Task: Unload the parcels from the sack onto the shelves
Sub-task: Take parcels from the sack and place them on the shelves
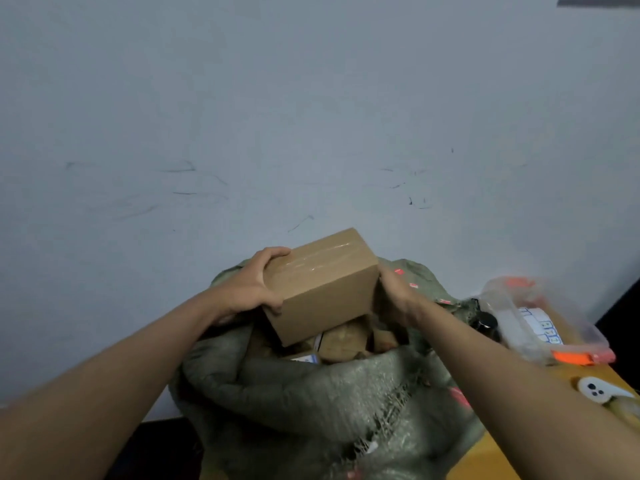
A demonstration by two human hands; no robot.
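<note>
A brown cardboard parcel point(322, 285) sealed with clear tape hangs just above the open mouth of a grey-green woven sack point(311, 393). My left hand point(258, 284) grips its left end, fingers curled over the top edge and thumb on the near side. My right hand point(393, 294) holds the parcel's right end; its fingers are hidden behind the box. Several more brown parcels point(343, 341) lie inside the sack below the lifted one.
A scuffed pale wall fills the view behind the sack. To the right, a yellow table point(491, 455) carries a clear plastic box point(533, 323) with orange clips, a dark jar point(486, 323) and a white round object point(595, 391). No shelves are in view.
</note>
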